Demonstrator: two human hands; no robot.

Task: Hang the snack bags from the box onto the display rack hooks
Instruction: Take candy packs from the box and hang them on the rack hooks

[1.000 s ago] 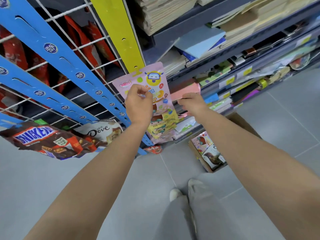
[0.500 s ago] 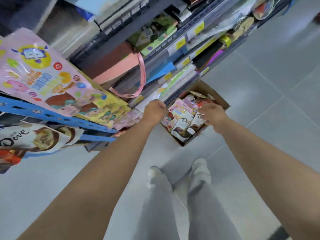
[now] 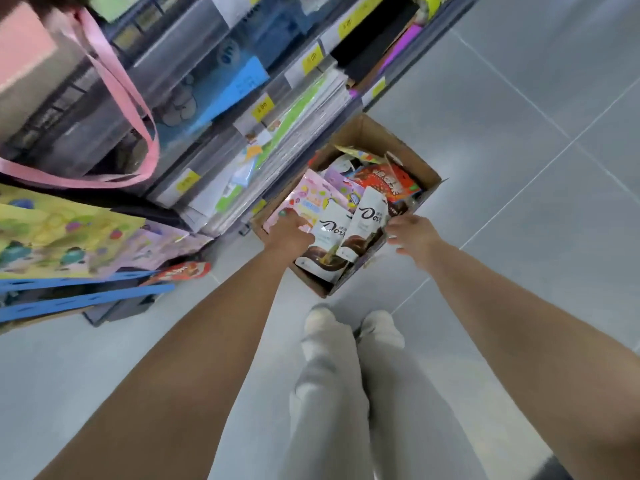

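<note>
Box [image 3: 420, 166] holds two Dove bags [image 3: 367, 223]; left hand [image 3: 289, 233] fingers hidden, right hand [image 3: 414, 235] fingers spread

Single head-worn wide-angle view, looking steeply down

The camera looks from above past both forearms to the cardboard box [image 3: 367, 133] on the floor [image 3: 519, 168] near the feet, shelving [image 3: 207, 98] close at upper left

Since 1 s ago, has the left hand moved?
Yes. The left hand went down from the blue display rack to the cardboard box, onto the pink snack bag.
</note>
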